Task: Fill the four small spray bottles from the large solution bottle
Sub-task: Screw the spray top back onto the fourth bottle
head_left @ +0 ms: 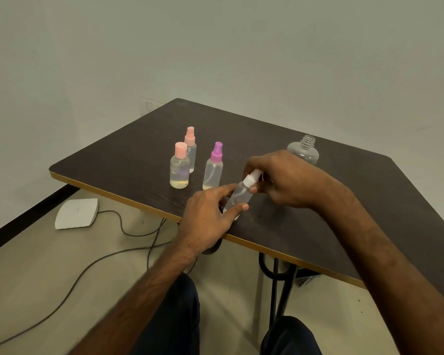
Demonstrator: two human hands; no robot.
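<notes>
On the floor far left, a white flat box with a cable. Left part of the bench: pink flat-cap bottle, pink spray bottle just behind it, purple spray bottle near them, all upright. Liquid shows in the flat-cap and purple ones. Near the front edge my left hand grips the body of the tilted white-cap bottle. My right hand pinches its white spray cap. Behind my right hand stands the large solution bottle, upright, uncapped, partly hidden.
</notes>
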